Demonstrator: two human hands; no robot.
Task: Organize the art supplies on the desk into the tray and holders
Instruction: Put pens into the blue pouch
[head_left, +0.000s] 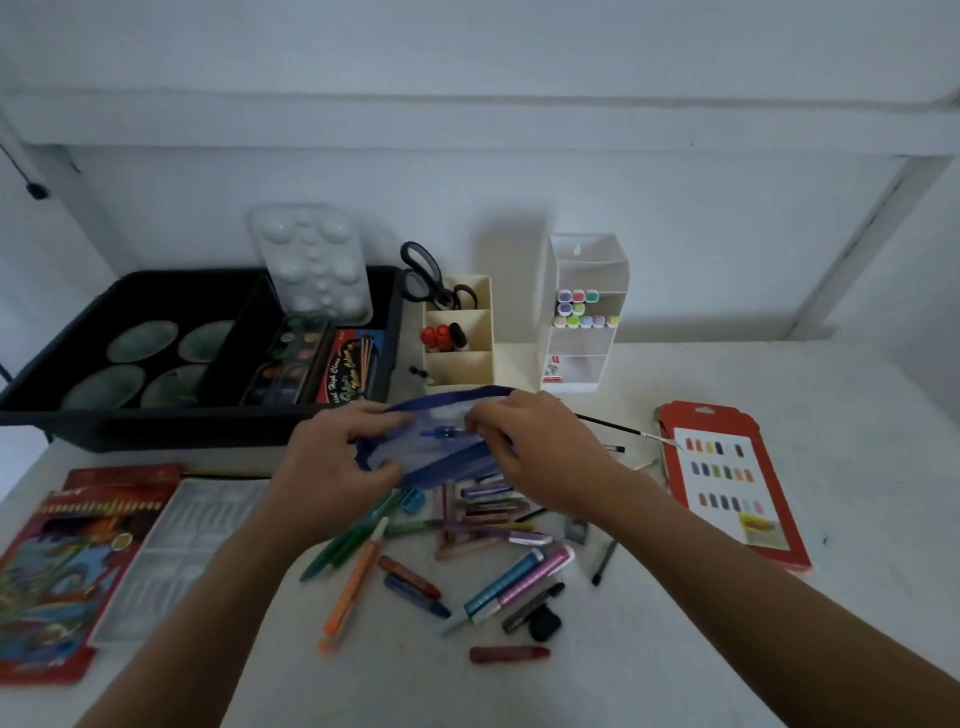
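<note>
Both hands hold a clear pouch with blue edging (435, 439) above the desk, a blue item showing inside it. My left hand (332, 457) grips its left end; my right hand (540, 452) pinches its right side near the top edge. Beneath the pouch lies a scatter of crayons (483, 512), green pens (348, 545), an orange marker (353, 582), glitter glue tubes (514, 579) and a red crayon (509, 653). The black tray (156, 415) stands at back left. A cream holder (460, 338) and a clear marker holder (584, 317) stand behind the pouch.
The tray holds round dishes (140, 340), a watercolour set (291, 364) and a white palette (311, 265). Scissors (423, 275) stick out of the cream holder. A coloured-pencil box (67, 561) and white insert (176, 545) lie left; a red card pack (732, 483) and thin brush (618, 427) lie right.
</note>
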